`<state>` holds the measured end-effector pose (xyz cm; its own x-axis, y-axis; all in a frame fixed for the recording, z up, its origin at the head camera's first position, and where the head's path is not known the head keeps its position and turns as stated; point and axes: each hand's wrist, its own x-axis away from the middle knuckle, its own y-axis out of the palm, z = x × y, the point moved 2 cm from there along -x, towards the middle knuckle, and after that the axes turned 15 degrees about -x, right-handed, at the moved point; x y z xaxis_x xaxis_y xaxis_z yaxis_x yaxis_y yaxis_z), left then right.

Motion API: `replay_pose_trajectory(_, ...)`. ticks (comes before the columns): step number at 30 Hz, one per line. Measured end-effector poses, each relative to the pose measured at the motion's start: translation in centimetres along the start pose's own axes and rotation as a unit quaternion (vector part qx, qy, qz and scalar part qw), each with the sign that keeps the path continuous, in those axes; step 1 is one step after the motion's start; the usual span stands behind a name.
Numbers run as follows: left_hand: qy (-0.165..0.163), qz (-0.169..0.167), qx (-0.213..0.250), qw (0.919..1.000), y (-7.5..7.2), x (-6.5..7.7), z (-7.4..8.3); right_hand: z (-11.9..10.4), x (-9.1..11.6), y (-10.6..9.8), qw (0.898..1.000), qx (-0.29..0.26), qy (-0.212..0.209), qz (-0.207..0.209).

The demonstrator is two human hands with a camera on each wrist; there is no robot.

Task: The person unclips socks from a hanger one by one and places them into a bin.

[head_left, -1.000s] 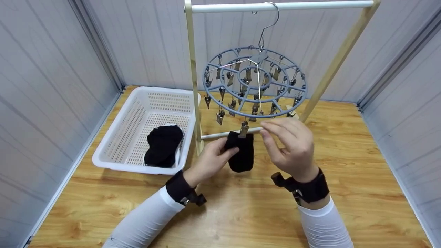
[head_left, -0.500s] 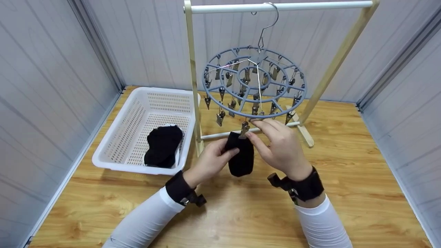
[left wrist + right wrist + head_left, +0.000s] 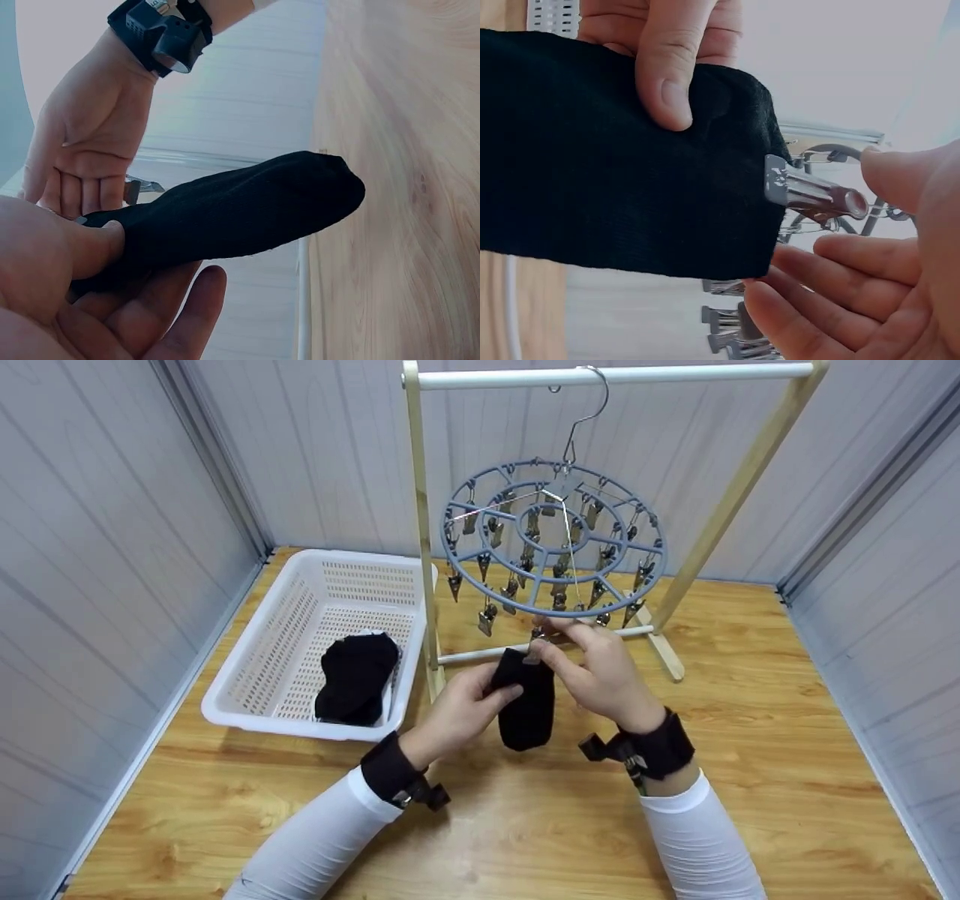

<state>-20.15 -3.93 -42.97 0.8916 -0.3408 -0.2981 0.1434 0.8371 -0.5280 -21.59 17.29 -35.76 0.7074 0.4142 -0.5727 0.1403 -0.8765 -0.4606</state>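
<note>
A black sock (image 3: 529, 712) hangs below the front of the round clip hanger (image 3: 536, 607). My left hand (image 3: 461, 709) pinches it near its upper end, thumb in front and fingers behind. One metal clip (image 3: 810, 191) sits over the sock's top edge in the right wrist view. Around that clip is my right hand (image 3: 604, 675), its thumb on one side and fingers on the other. The right wrist view shows a gap between thumb and clip, with the fingertips at the sock's edge. In the left wrist view the sock (image 3: 247, 206) points toward the table.
A white basket (image 3: 225, 712) at the left holds more black cloth (image 3: 356, 679) with something white beneath. Several clips dangle from the hanger, hooked on the white bar (image 3: 697, 371) of a wooden stand (image 3: 739, 495). Panel walls enclose the wooden table (image 3: 787, 780).
My right hand has moved left to the clip at the sock. The hanger has turned slightly, and the sock's lower end sits a little lower. My left hand has barely moved.
</note>
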Motion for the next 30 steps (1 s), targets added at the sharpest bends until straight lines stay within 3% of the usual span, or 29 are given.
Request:
replay_pose_trajectory(7, -0.002, -0.007, 0.008, 0.9999, 0.06, 0.08, 0.04, 0.46, -0.01, 0.12, 0.999, -0.05, -0.002, 0.0)
replay_pose_trajectory(15, 0.001, -0.004, 0.004, 1.0, 0.05, -0.05, 0.05, 0.45, 0.09, 0.03, 0.998, -0.06, -0.013, 0.009)
replay_pose_trajectory(24, 0.005, -0.005, 0.014, 0.9999, -0.17, 0.05, 0.09, 0.07, 0.09, -0.09, 0.995, -0.097, 0.005, 0.031)
replay_pose_trajectory(30, 0.009, -0.005, 0.003, 0.9999, -0.4, 0.1, 0.21, 0.07, 0.08, -0.15, 0.993, -0.104, -0.009, 0.047)
